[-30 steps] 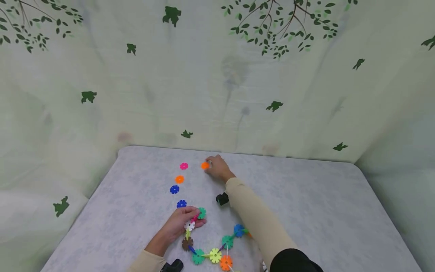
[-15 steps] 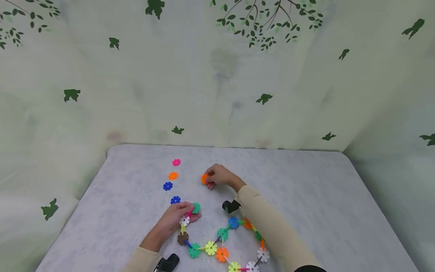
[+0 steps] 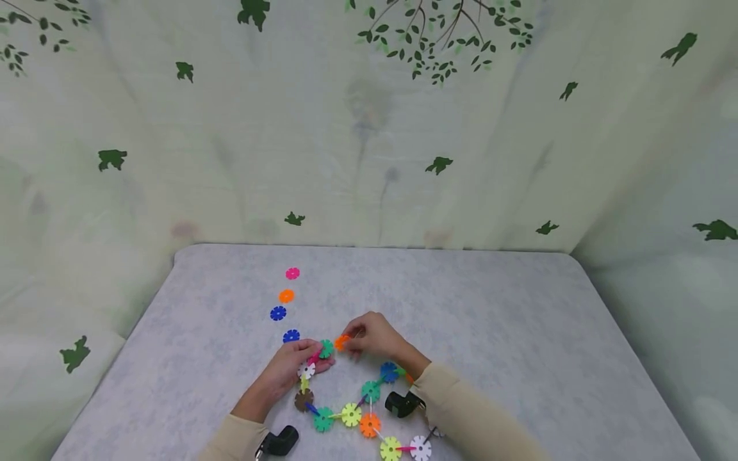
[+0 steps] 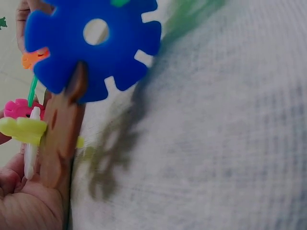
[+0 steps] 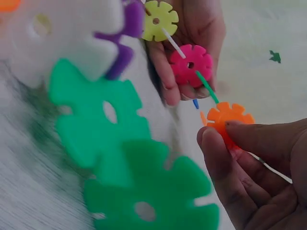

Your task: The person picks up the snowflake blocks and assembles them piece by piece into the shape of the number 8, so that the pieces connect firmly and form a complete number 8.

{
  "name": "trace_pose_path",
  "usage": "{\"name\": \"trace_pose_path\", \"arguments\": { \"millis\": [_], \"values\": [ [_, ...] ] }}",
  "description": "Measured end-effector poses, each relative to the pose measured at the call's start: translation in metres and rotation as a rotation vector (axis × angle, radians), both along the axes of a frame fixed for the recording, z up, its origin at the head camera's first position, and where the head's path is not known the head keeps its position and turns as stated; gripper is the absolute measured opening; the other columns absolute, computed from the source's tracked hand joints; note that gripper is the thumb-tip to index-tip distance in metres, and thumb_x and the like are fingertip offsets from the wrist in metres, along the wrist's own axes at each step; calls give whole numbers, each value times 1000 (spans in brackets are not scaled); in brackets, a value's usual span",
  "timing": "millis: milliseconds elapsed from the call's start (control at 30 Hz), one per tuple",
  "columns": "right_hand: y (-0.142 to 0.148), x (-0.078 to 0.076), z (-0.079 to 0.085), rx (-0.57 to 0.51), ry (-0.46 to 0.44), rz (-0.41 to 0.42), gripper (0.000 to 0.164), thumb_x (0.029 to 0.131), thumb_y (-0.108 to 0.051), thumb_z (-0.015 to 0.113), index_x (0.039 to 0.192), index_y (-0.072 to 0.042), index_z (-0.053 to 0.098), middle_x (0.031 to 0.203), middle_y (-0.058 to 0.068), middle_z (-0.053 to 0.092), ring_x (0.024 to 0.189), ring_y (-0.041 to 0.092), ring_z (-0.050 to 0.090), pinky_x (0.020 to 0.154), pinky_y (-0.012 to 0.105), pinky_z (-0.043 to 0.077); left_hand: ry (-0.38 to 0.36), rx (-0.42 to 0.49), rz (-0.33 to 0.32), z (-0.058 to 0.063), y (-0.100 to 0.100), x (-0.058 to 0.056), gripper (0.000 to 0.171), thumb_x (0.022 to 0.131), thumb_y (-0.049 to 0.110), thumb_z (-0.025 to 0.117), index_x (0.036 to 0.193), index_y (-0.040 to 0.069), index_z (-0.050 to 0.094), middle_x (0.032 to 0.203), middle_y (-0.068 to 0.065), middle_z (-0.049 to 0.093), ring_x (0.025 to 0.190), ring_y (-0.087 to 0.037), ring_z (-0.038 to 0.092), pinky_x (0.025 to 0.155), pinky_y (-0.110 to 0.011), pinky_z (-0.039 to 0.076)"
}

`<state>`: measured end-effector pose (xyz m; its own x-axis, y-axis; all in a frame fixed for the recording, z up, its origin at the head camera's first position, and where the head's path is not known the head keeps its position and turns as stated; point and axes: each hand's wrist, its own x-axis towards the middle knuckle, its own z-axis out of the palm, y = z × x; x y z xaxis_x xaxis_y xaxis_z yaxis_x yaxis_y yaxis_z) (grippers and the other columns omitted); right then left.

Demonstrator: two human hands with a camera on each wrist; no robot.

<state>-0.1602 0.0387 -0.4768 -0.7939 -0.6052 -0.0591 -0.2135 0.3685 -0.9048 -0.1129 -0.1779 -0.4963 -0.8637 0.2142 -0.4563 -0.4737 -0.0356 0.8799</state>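
Note:
My right hand (image 3: 373,336) pinches a notched orange plastic disc (image 5: 225,122) between thumb and fingers. Close beside it is a green disc (image 3: 326,349), the end piece of a chain of interlocked discs; in the right wrist view it is seen edge-on and appears to meet the orange one. My left hand (image 3: 286,368) holds the chain near this end, gripping the pink disc (image 5: 191,67). A white disc (image 3: 306,371), a yellow one and a brown disc (image 3: 303,401) follow along the chain. A blue disc (image 4: 96,62) on the chain fills the left wrist view's top.
Beyond the left hand, loose discs lie in a rough line on the table (image 3: 490,307): pink (image 3: 292,273), orange (image 3: 286,296), and two blue ones (image 3: 278,313). The chain curves across the near side, partly under the right forearm. A leaf-patterned curtain (image 3: 323,128) surrounds the table.
My right hand has brought the orange disc from the table's far side toward me, up to the green end disc. The left hand keeps its hold on the chain.

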Motion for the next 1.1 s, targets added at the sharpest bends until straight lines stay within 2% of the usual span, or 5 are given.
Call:
{"name": "trace_pose_path", "arguments": {
  "millis": [200, 467, 633, 800, 1100],
  "values": [
    [-5, 8, -2, 8, 79, -25, 4, 86, 1, 69, 89, 0, 71, 70, 5, 68, 59, 18, 66, 56, 21, 53, -2, 3, 4, 0, -1, -1, 26, 101, 14, 51, 112, -9, 55, 98, -13, 70, 92, -24, 70, 84, -32, 55],
    [-8, 13, -3, 50, 237, -12, 4, 85, -1, 70, 87, -2, 73, 70, 2, 69, 59, -1, 56, 59, 15, 49, 1, -2, 15, -2, -2, 0, 24, 101, 14, 50, 109, -8, 56, 100, -13, 69, 92, -23, 70, 84, -31, 55],
    [-12, 16, -2, 82, 323, -17, 5, 84, 1, 70, 87, -2, 74, 72, 2, 69, 60, -1, 55, 59, 14, 48, 6, 7, 21, -4, -2, 1, 24, 101, 13, 49, 110, -9, 55, 101, -14, 68, 94, -24, 70, 85, -31, 54],
    [-17, 17, -1, 121, 403, -30, 8, 85, 1, 69, 85, -5, 74, 72, 1, 69, 61, 0, 53, 59, 13, 45, 32, -41, 48, -5, 0, 3, 25, 102, 13, 49, 110, -10, 56, 102, -19, 69, 94, -26, 70, 86, -33, 54],
    [-23, 19, -3, 170, 452, -52, 14, 84, 4, 67, 85, -8, 75, 77, 0, 71, 64, 0, 55, 59, 12, 45, 57, -160, 112, -2, 7, 8, 24, 101, 11, 49, 108, -9, 60, 100, -19, 70, 91, -27, 70, 89, -35, 53]
  ]
}}
